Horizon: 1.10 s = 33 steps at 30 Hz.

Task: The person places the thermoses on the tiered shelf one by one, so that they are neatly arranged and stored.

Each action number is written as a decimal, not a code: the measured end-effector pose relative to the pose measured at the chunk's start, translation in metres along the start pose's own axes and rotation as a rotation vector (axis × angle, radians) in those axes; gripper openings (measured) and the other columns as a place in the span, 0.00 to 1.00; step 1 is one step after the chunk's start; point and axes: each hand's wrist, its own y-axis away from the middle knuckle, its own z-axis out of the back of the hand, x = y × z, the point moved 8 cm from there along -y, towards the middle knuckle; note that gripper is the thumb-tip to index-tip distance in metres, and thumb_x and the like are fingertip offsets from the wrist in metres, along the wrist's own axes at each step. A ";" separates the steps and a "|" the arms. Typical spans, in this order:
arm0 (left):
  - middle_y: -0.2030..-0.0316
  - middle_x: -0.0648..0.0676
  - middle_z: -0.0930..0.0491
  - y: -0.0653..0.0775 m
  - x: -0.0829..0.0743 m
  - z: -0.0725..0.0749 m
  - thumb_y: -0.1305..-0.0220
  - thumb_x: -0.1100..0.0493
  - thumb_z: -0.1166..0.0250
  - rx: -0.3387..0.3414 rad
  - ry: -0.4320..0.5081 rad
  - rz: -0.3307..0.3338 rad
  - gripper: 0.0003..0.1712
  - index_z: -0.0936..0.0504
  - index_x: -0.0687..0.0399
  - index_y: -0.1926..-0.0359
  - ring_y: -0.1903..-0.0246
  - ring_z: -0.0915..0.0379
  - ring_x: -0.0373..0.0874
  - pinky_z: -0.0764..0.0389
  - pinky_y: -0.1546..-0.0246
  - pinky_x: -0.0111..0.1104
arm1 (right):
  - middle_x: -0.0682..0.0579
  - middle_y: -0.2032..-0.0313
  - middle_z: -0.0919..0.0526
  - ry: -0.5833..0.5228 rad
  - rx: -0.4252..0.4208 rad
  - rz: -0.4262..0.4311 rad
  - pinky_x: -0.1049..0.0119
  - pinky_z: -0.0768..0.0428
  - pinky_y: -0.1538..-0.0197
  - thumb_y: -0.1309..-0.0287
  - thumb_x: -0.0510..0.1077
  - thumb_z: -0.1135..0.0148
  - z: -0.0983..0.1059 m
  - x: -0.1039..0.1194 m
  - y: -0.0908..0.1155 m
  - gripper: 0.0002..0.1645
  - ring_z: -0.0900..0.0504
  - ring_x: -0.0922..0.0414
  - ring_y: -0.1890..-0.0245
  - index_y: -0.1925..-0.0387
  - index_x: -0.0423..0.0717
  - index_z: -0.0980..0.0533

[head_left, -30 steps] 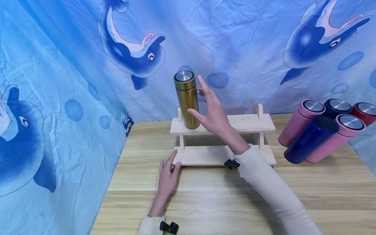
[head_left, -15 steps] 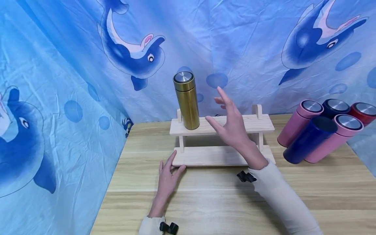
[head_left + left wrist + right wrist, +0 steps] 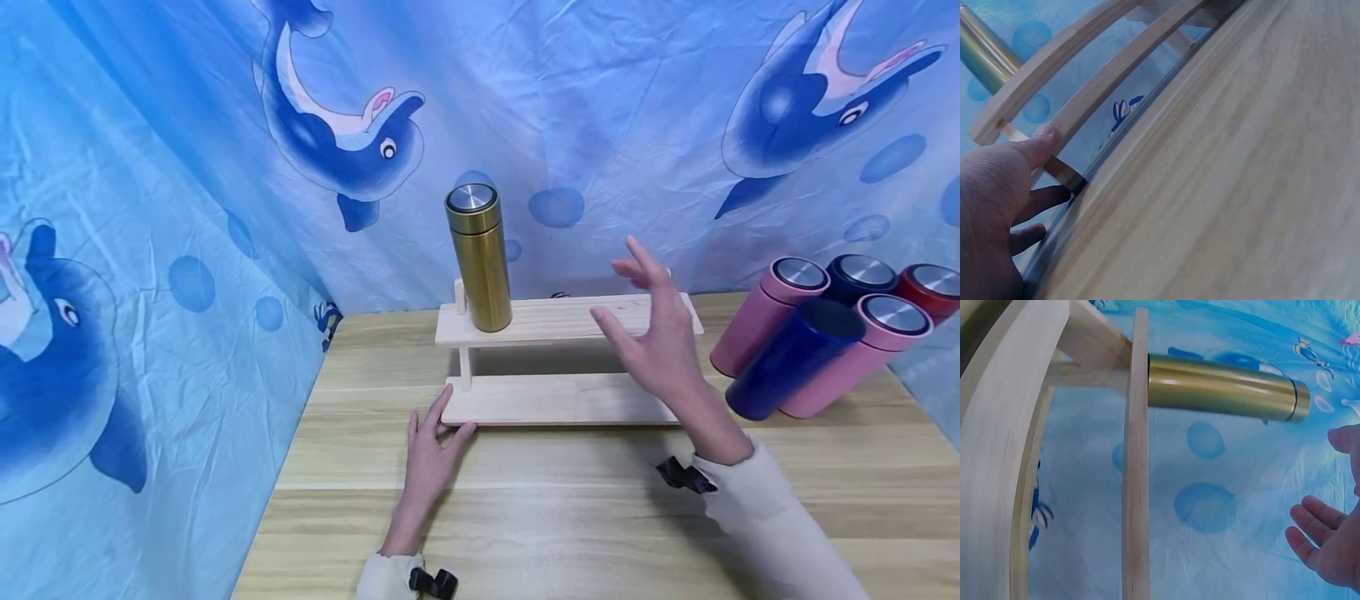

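A gold thermos flask [image 3: 483, 267] with a silver-topped lid stands upright at the left end of the upper shelf of a two-tier wooden rack [image 3: 555, 400]. My left hand [image 3: 427, 458] rests at the rack's lower left corner, thumb at the front edge and index finger along the side. In the left wrist view, the thumb of the left hand [image 3: 991, 200] touches the lower board. My right hand [image 3: 660, 333], fingers spread and holding nothing, hovers in front of the rack's right end and hides its right upright. The right wrist view shows that hand [image 3: 1335, 550] apart from the flask.
To the right on the wooden table [image 3: 570, 517] cluster a pink flask [image 3: 765, 321], a dark blue one [image 3: 862, 271], a red one [image 3: 933, 287], another pink one [image 3: 847, 367] and a lidless-looking blue one [image 3: 787, 367]. A blue dolphin-print curtain [image 3: 600, 100] hangs behind.
My right hand has moved away from beside the gold thermos flask, rightward and slightly down. The flask stays on the shelf. My left thumb has shifted slightly along the rack's front edge.
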 end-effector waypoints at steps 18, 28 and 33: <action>0.50 0.66 0.08 -0.002 -0.007 0.001 0.30 0.48 0.21 0.046 0.002 0.093 0.46 0.29 0.43 0.16 0.41 0.12 0.62 0.66 0.11 0.56 | 0.26 0.49 0.13 0.132 -0.211 0.020 0.73 0.27 0.27 0.28 0.73 0.33 0.080 -0.025 0.051 0.53 0.19 0.72 0.40 0.29 0.30 0.26; 0.49 0.68 0.09 0.000 -0.009 0.002 0.31 0.45 0.21 0.008 0.004 0.033 0.46 0.28 0.44 0.17 0.44 0.11 0.66 0.63 0.13 0.61 | 0.30 0.49 0.12 0.114 -0.265 0.054 0.74 0.27 0.30 0.26 0.69 0.33 0.104 -0.011 0.066 0.51 0.20 0.70 0.36 0.35 0.23 0.26; 0.49 0.69 0.09 0.000 -0.009 0.002 0.30 0.42 0.23 -0.008 0.003 0.016 0.45 0.28 0.41 0.17 0.45 0.11 0.66 0.61 0.13 0.61 | 0.34 0.47 0.09 0.126 -0.290 0.045 0.74 0.26 0.30 0.28 0.66 0.29 0.118 -0.018 0.075 0.49 0.18 0.70 0.37 0.34 0.23 0.26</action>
